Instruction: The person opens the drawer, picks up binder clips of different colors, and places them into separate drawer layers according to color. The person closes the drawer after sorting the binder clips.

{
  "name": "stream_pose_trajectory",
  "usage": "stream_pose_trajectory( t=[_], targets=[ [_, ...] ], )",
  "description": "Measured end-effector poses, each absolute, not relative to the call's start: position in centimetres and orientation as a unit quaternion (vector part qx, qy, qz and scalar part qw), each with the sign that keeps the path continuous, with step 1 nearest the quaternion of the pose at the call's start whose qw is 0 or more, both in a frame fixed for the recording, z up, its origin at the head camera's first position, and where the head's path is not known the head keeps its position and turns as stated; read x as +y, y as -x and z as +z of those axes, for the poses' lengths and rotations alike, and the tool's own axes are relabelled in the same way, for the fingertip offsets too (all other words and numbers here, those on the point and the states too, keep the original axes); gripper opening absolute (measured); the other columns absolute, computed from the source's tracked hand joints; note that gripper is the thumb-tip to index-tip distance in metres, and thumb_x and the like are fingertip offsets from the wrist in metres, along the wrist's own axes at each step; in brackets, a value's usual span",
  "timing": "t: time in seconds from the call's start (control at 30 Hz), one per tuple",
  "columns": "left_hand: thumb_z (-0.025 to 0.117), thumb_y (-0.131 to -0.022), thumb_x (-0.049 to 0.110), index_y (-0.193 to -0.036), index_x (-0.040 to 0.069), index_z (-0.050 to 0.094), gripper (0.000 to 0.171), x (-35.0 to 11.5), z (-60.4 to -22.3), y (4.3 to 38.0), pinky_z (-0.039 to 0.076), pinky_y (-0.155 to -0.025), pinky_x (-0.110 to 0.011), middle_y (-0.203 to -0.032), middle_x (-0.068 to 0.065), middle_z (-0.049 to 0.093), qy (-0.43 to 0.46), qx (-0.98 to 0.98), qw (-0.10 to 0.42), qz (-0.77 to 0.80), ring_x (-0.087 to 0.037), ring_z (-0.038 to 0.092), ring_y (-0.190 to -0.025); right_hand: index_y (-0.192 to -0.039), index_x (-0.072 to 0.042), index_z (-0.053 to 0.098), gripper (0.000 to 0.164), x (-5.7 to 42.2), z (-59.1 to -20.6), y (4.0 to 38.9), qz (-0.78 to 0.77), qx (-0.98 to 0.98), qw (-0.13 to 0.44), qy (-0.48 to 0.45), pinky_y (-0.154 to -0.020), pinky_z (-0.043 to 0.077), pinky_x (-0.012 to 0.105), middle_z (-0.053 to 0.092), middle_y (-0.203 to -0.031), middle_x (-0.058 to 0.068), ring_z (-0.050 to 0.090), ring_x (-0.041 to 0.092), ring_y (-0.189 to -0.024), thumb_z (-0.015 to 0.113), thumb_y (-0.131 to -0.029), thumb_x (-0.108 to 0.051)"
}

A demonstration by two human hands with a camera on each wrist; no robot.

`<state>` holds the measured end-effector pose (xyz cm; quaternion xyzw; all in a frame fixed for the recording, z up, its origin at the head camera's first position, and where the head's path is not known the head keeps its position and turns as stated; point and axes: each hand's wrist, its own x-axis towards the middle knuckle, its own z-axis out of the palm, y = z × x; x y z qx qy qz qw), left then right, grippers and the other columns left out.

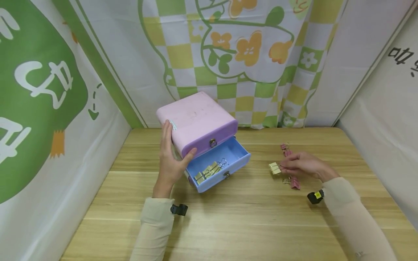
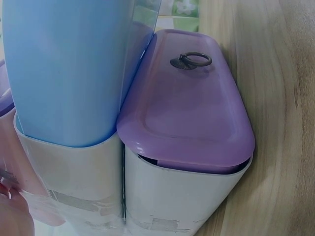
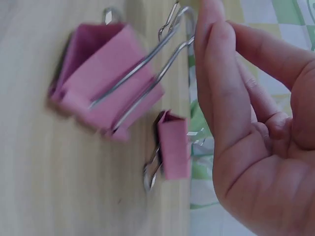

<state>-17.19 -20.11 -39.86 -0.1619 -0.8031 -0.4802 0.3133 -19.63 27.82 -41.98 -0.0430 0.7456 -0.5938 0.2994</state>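
A small drawer box (image 1: 199,112) with a pink top and purple front stands with its blue drawer (image 1: 241,159) pulled out. Several yellow binder clips (image 1: 207,172) lie in that drawer. My left hand (image 1: 171,163) rests against the box's front left corner, fingers along its side and thumb at the front. Between the fingertips of my right hand (image 1: 305,165) is a yellow binder clip (image 1: 275,168), pinched by its wire handle over the table. Pink binder clips lie beside this hand, one nearer (image 1: 295,183) and others farther back (image 1: 287,152). The right wrist view hides the yellow clip behind the fingers.
Beneath the blue drawer, a shut purple drawer (image 2: 192,108) with a ring pull (image 2: 197,60) shows in the left wrist view. The wooden table (image 1: 248,224) ends at a patterned curtain (image 1: 245,90) behind the box, with white cloth walls at both sides.
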Motion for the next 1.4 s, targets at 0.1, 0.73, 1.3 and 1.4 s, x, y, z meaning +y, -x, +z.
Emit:
stream_pose_trajectory(
  t=[0.1,0.73,1.3,1.4],
  targets=[
    [0.083,-0.086,0.046,-0.170,0.021,0.021,0.107,-20.1,-39.8,17.2,0.019,-0.135,-0.056,-0.179,0.006,0.012,0.163,-0.803,0.313,-0.480,-0.020,0.011,-0.167,-0.131,0.006,0.069,0.029,27.4,-41.3,20.0,-0.615,0.725,0.306,0.059,-0.091,0.063,0.020,0.080,-0.106,0.001,0.078,0.010,-0.100,0.060,-0.106,-0.005],
    [0.081,-0.086,0.053,-0.170,0.020,0.021,0.108,-20.1,-39.8,17.2,0.018,-0.135,-0.057,-0.179,0.005,0.012,0.159,-0.806,0.313,-0.477,-0.020,0.010,-0.167,-0.121,0.002,0.075,0.021,21.1,-33.8,22.1,-0.636,0.721,0.260,0.090,-0.094,0.063,0.023,0.080,-0.104,0.003,0.078,0.012,-0.096,0.065,-0.103,-0.005],
    [0.082,-0.086,0.050,-0.170,0.022,0.020,0.108,-20.2,-39.8,17.1,0.018,-0.135,-0.057,-0.179,0.007,0.012,0.155,-0.808,0.309,-0.478,-0.020,0.010,-0.167,-0.129,0.011,0.069,0.033,14.2,-32.2,22.9,-0.563,0.766,0.282,0.130,-0.096,0.064,0.034,0.082,-0.104,0.010,0.079,0.014,-0.095,0.068,-0.101,-0.006],
    [0.082,-0.086,0.050,-0.170,0.023,0.020,0.108,-20.2,-39.8,17.1,0.018,-0.135,-0.057,-0.179,0.007,0.012,0.157,-0.808,0.308,-0.477,-0.020,0.009,-0.167,-0.126,0.011,0.071,0.030,13.3,-32.1,22.8,-0.542,0.780,0.276,0.147,-0.094,0.065,0.035,0.082,-0.105,0.012,0.079,0.015,-0.093,0.068,-0.101,-0.005]
  ],
)
